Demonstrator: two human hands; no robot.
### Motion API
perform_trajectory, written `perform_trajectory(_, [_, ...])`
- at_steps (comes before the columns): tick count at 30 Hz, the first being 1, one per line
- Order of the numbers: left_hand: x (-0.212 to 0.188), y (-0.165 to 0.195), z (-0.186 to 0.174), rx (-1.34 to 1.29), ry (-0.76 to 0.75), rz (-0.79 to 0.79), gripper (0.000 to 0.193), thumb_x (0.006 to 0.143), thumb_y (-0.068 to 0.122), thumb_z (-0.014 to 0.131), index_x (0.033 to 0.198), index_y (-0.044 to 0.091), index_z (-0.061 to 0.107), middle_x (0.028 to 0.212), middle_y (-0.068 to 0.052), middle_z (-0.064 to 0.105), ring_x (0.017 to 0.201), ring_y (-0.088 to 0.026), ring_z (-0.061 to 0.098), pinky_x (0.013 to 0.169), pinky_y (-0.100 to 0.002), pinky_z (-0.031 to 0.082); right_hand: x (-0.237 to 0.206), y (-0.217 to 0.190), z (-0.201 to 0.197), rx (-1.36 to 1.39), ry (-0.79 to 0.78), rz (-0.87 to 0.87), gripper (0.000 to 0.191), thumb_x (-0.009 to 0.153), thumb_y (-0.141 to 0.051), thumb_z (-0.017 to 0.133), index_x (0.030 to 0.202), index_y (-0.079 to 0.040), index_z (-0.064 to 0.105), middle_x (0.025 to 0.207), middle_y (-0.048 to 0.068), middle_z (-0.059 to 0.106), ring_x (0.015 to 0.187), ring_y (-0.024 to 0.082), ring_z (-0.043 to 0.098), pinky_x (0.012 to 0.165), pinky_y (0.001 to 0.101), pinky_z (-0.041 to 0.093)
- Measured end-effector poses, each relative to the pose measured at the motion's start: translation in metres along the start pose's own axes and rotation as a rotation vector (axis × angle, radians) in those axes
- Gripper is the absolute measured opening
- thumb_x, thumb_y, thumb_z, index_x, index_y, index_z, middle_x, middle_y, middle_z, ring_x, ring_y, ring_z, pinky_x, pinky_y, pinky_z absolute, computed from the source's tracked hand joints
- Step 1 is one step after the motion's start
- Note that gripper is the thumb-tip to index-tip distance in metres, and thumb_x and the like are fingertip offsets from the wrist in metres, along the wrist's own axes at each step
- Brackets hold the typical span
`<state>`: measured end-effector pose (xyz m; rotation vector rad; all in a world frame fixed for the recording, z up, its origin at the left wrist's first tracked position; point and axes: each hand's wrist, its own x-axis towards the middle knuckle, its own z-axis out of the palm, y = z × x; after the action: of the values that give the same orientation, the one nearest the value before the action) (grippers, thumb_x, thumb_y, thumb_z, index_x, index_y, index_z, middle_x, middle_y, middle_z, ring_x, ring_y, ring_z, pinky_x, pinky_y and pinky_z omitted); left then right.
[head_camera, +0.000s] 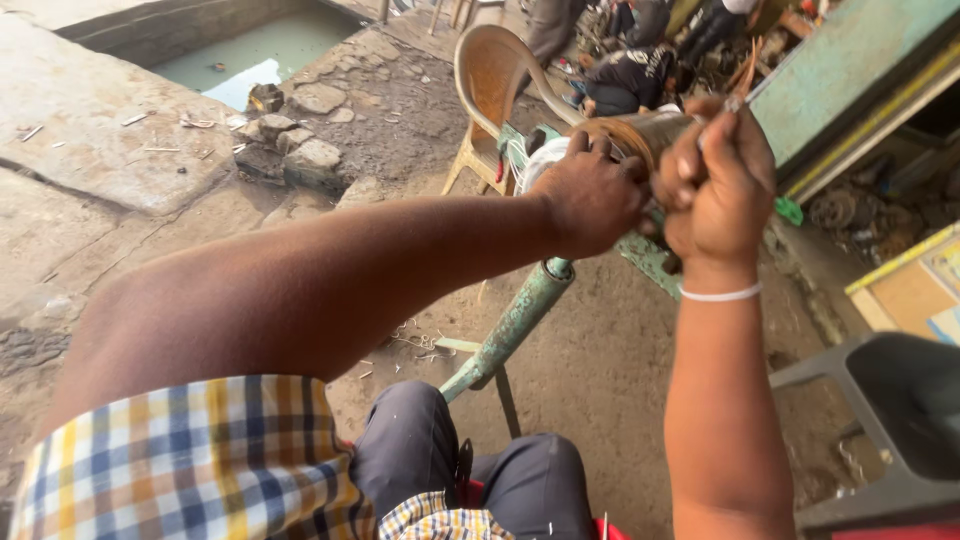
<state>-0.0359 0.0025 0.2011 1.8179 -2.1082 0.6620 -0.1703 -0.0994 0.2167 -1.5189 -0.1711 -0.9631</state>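
1. One green metal stand (515, 325) slants down and toward the person from beneath both hands.
2. One tan plastic chair (490, 80) stands just beyond the grip, on the left hand's side.
3. One cylindrical part wound with copper wire (640, 135) sits atop the stand, between the two hands.
4. The left hand (590, 195) is curled tight around the winding's near side.
5. The right hand (715, 185), fingers pressed together, pinches one thin metal tool (735, 102) above the winding.
6. One white band (722, 294) circles the right wrist.

One head-worn camera looks down and forward, close over both raised forearms.
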Motion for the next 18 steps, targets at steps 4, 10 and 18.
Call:
perform_trajectory(4, [-0.003, -0.022, -0.010, -0.447, 0.053, 0.017, 0.040, 0.107, 0.035, 0.045, 0.132, 0.010, 0.064, 0.095, -0.014, 0.072, 0.085, -0.032, 0.074, 0.079, -0.047, 0.057, -0.019, -0.009, -0.003, -0.033, -0.055, 0.050, 0.029, 0.115, -0.032, 0.061, 0.118, -0.003, 0.063, 0.072, 0.002, 0.049, 0.053, 0.007, 0.038, 0.051, 0.0230, 0.030])
perform_trajectory(10, [0.011, -0.029, -0.024, -0.722, 0.630, 0.105, 0.022, 0.099, 0.028, 0.065, 0.100, 0.007, 0.073, 0.087, -0.013, 0.075, 0.082, -0.032, 0.074, 0.074, -0.044, 0.056, -0.030, -0.009, 0.002, -0.171, -0.091, -0.008, 0.030, 0.117, -0.032, 0.063, 0.106, -0.004, 0.060, 0.072, 0.003, 0.049, 0.053, 0.008, 0.038, 0.051, 0.0233, 0.030])
perform_trajectory(18, [0.033, -0.028, -0.029, -0.723, 0.602, -0.283, 0.034, 0.089, 0.032, 0.066, 0.069, 0.006, 0.070, 0.059, -0.011, 0.068, 0.058, -0.028, 0.073, 0.064, -0.042, 0.057, -0.015, -0.021, 0.024, -0.474, -0.073, 0.036, 0.036, 0.115, -0.037, 0.061, 0.096, -0.006, 0.055, 0.072, 0.000, 0.048, 0.056, 0.006, 0.038, 0.054, 0.0233, 0.030])
